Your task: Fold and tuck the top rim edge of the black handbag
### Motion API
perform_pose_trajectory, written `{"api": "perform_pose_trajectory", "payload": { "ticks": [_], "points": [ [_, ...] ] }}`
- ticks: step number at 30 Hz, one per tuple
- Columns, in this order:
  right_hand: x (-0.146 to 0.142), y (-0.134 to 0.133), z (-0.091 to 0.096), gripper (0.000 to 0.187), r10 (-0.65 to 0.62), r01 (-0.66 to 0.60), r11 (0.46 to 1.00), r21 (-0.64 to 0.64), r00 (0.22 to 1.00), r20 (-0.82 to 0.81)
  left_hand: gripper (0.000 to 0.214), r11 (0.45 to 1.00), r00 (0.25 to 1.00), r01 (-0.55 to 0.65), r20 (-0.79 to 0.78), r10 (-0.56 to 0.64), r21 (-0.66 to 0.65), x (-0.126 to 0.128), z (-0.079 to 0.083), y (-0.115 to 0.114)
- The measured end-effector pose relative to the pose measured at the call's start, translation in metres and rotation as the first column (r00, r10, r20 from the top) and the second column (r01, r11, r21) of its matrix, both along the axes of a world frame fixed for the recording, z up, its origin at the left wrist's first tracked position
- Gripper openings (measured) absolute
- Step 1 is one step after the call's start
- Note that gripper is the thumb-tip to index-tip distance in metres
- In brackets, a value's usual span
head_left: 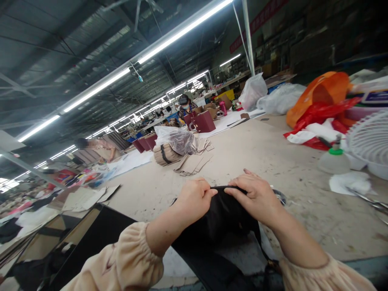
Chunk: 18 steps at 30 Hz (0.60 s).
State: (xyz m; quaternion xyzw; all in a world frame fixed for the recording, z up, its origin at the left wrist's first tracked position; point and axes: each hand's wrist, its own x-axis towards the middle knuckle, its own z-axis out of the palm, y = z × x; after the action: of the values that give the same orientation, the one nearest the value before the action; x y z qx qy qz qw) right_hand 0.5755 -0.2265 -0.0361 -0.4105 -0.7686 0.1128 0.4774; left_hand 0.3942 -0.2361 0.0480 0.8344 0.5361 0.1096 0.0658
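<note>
A black bag (212,226) of soft fabric lies on the near side of the table, directly in front of me. Its upper edge is pinched by my left hand (195,198), thumb pressed against the bent fingers. A short way to the right, my right hand (253,194) grips the same edge between thumb and fingers, with a small stretch of edge showing between the hands. A thin black strap (262,246) hangs down on the right side. My forearms and sleeves hide part of the bag's lower portion.
On the worktable (273,161) a bundle of cardboard pieces (165,154) sits ahead beside a clear plastic bag. Scissors (371,202), a bottle with a green collar (335,159) and a white fan (370,141) are at right. A black box (100,234) stands left. Other people work farther off.
</note>
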Motion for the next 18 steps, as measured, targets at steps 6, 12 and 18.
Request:
{"api": "perform_pose_trajectory", "payload": {
  "ticks": [6, 12, 18],
  "points": [
    [0.0, 0.002, -0.001, 0.02, -0.022, 0.022, 1.0, 0.004, 0.999, 0.028, 0.032, 0.996, 0.999, 0.04, -0.033, -0.043, -0.083, -0.01, 0.01, -0.006],
    [0.005, 0.0, 0.002, 0.021, -0.03, 0.031, 0.999, -0.015, 0.999, 0.02, 0.026, 0.995, 0.999, 0.023, -0.04, -0.027, -0.096, -0.028, 0.019, -0.005],
    [0.011, -0.001, 0.003, 0.023, -0.036, 0.036, 0.999, -0.025, 0.999, 0.014, 0.029, 0.999, 0.998, 0.024, -0.065, -0.026, -0.033, -0.031, 0.01, 0.005]
  ]
}}
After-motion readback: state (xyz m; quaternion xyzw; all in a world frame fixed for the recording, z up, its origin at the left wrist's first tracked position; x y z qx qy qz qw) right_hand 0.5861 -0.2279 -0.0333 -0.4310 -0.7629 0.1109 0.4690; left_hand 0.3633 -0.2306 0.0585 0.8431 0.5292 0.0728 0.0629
